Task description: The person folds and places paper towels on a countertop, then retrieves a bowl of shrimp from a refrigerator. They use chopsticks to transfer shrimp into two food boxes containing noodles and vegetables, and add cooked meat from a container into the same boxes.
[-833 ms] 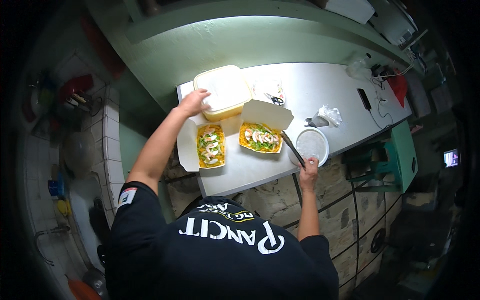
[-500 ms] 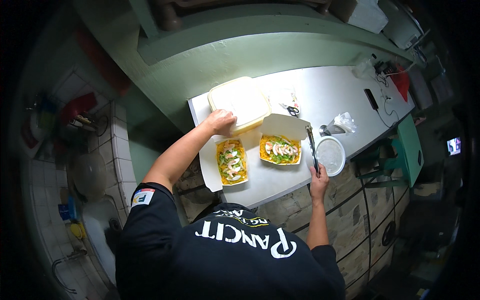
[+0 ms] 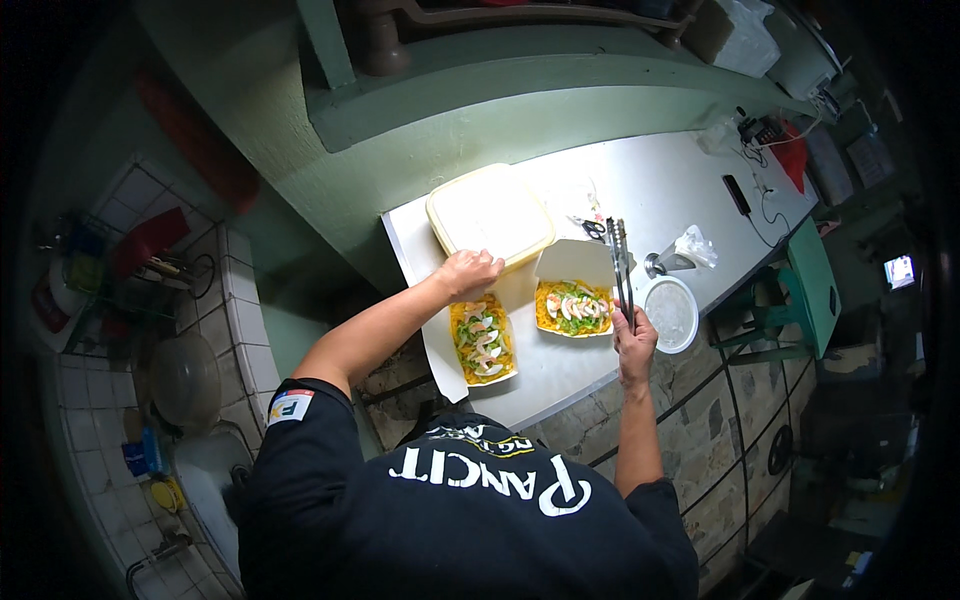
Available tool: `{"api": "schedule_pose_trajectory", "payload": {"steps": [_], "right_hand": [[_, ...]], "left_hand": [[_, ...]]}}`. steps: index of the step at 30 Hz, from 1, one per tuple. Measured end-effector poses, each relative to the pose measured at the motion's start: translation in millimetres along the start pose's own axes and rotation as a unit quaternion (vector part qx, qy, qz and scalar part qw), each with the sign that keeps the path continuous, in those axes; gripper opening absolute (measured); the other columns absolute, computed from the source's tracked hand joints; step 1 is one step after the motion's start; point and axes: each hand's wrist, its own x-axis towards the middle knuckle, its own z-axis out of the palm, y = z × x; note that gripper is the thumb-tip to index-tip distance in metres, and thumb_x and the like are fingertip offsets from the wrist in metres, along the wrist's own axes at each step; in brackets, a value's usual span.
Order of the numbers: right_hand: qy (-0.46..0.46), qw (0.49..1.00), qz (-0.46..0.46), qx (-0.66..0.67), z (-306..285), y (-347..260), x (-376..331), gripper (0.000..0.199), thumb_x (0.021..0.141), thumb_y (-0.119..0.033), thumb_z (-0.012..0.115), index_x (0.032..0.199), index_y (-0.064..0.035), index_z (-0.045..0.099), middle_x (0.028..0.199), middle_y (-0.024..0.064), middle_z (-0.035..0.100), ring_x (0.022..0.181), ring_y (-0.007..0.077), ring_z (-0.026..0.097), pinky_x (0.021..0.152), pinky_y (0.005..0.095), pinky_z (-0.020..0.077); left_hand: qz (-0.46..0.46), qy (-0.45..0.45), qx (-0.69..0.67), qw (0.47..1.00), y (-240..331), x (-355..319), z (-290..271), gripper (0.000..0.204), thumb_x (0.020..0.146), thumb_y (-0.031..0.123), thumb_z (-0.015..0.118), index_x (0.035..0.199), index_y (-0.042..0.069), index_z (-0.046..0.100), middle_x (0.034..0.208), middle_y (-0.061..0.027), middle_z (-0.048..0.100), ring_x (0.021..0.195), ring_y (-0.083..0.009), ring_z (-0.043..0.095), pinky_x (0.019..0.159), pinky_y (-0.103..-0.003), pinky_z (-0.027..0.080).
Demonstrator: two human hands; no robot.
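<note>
Seen from above, we stood at the near edge of a grey metal counter (image 3: 690, 190). Our left hand (image 3: 468, 272) rested at the far end of the left takeaway box (image 3: 482, 340), fingers curled together on its upper rim. That box was white paper, open, long and narrow, filled with yellow noodles topped by green vegetables and pale slices. It sat near the counter's near left corner, one flap lying flat toward the left edge.

Our right hand (image 3: 633, 342) gripped the handle end of metal tongs (image 3: 619, 265), fingers wrapped tight around them. The tongs pointed away from us, their arms close together, running along the right side of the second box (image 3: 574, 305). This one held the same filling, its lid standing up at the far side.

Behind both boxes lay a cream lidded container (image 3: 489, 217), toward the counter's far left corner. A round clear lid (image 3: 671, 313) lay just right of the tongs, near the front edge.
</note>
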Motion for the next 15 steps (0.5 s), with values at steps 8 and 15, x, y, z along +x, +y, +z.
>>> {"api": "schedule_pose_trajectory", "payload": {"steps": [8, 15], "right_hand": [[0.011, 0.998, 0.018, 0.052, 6.0, -6.7, -15.9, 0.011, 0.092, -0.009, 0.06, 0.102, -0.0054, 0.064, 0.064, -0.01, 0.046, 0.045, -0.0024, 0.032, 0.039, 0.0168, 0.0224], [-0.01, 0.999, 0.042, 0.024, -9.5, 0.5, -26.8, 0.015, 0.094, -0.016, 0.057, 0.103, -0.0059, 0.065, 0.062, -0.0092, 0.045, 0.043, -0.0017, 0.029, 0.038, 0.0169, 0.0209]], "left_hand": [[-0.032, 0.123, 0.1, 0.987, 21.4, 9.1, 32.0, 0.044, 0.074, 0.013, 0.06, 0.116, -0.001, 0.055, 0.08, -0.0161, 0.06, 0.066, -0.0269, 0.066, 0.059, -0.035, 0.054], [-0.084, 0.082, -0.001, 0.993, 10.6, 2.4, -36.8, 0.044, 0.07, 0.003, 0.057, 0.114, 0.001, 0.057, 0.085, -0.0163, 0.065, 0.072, -0.0313, 0.067, 0.063, -0.04, 0.055]]}}
